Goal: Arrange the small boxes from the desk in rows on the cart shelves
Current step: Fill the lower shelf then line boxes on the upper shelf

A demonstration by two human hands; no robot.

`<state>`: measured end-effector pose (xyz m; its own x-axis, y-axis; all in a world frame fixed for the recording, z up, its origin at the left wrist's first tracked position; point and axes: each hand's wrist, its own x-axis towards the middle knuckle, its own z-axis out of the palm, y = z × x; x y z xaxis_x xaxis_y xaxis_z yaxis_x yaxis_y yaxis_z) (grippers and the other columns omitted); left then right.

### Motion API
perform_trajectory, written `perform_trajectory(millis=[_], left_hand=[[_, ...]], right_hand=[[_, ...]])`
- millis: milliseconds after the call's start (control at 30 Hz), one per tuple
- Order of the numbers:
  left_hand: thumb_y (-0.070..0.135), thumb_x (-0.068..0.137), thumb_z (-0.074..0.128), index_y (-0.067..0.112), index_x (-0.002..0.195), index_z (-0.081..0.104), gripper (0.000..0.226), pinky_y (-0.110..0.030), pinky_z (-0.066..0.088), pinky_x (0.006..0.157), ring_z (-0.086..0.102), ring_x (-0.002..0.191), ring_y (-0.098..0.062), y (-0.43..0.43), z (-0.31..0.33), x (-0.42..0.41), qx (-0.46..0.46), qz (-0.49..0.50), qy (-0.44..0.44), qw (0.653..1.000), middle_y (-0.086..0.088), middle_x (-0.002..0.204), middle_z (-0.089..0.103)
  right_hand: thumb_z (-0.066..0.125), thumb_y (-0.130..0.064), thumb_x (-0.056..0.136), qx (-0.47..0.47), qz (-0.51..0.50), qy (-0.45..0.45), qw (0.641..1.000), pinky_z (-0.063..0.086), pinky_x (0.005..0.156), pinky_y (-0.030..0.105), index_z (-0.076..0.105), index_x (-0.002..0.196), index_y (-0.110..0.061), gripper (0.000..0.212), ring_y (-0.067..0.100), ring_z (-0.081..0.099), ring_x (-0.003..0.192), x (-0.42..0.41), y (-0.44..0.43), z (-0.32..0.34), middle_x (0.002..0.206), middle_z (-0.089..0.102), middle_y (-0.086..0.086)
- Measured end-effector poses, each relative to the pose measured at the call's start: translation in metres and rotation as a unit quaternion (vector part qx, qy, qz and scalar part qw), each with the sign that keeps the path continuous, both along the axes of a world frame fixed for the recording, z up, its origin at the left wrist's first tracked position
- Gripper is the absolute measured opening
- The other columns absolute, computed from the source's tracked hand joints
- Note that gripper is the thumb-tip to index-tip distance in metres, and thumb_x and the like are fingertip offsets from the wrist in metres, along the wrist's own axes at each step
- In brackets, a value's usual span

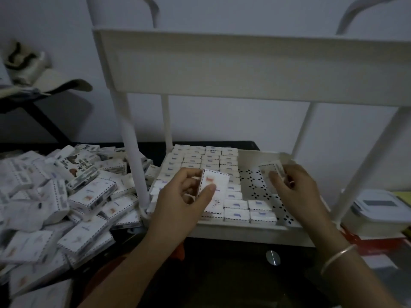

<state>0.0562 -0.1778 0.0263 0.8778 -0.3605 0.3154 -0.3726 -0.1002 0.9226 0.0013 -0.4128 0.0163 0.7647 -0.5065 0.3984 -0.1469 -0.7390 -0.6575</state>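
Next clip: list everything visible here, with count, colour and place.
cart: one, white, centre
loose small boxes: dozens, white, heaped on the desk left of the cart
arranged boxes: dozens, white, rows on the lower shelf
lidded container: one, white, right of cart
left-hand box: one, white, above the rows
right-hand box: one, white, above bare shelf area
bangle: one, metallic, right wrist
left hand: one, grips left-hand box
right hand: one, grips right-hand box

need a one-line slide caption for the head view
Left hand holds a box, right hand a second box, over the shelf half filled with rows; loose pile at left.
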Motion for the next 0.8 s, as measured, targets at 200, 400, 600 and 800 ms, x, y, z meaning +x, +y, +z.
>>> perform_trajectory(millis=[200, 400, 600, 800], left_hand=[[0.013, 0.089, 0.066, 0.032, 0.114, 0.061, 0.032, -0.044, 0.06, 0.074, 0.071, 0.088, -0.024, -0.01, -0.005, 0.007, -0.043, -0.046, 0.054, 0.997, -0.005, 0.096, 0.073], [0.004, 0.09, 0.062, 0.024, 0.104, 0.066, 0.025, -0.031, 0.061, 0.068, 0.072, 0.086, -0.014, -0.018, -0.007, 0.014, -0.053, -0.073, 0.043, 0.995, 0.007, 0.096, 0.075], [0.014, 0.088, 0.066, 0.032, 0.101, 0.066, 0.022, -0.019, 0.054, 0.075, 0.066, 0.094, -0.005, -0.032, 0.001, 0.035, -0.043, -0.012, -0.039, 0.998, 0.011, 0.1, 0.07], [0.012, 0.083, 0.072, 0.023, 0.104, 0.062, 0.025, -0.009, 0.05, 0.073, 0.06, 0.091, 0.006, -0.069, 0.012, 0.053, -0.008, -0.021, -0.104, 0.994, 0.016, 0.102, 0.065]], right_hand=[[0.066, -0.026, 0.089, 0.204, 0.111, 0.024, 0.972, 0.056, 0.078, 0.035, 0.055, 0.115, -0.032, 0.028, 0.02, 0.069, 0.085, 0.001, -0.006, -0.005, 0.092, 0.071, 0.002], [0.063, -0.018, 0.091, 0.177, 0.137, 0.051, 0.973, 0.054, 0.064, 0.028, 0.06, 0.102, -0.029, 0.016, 0.028, 0.067, 0.076, -0.001, -0.001, -0.005, 0.079, 0.074, 0.003], [0.061, -0.015, 0.09, 0.206, 0.164, 0.092, 0.96, 0.049, 0.071, 0.033, 0.06, 0.096, -0.031, 0.017, 0.021, 0.066, 0.074, -0.002, -0.004, -0.005, 0.087, 0.075, 0.004], [0.052, -0.023, 0.094, 0.168, 0.158, 0.136, 0.964, 0.04, 0.064, 0.025, 0.063, 0.091, -0.026, 0.011, 0.012, 0.058, 0.076, -0.001, 0.001, -0.001, 0.086, 0.068, -0.006]])
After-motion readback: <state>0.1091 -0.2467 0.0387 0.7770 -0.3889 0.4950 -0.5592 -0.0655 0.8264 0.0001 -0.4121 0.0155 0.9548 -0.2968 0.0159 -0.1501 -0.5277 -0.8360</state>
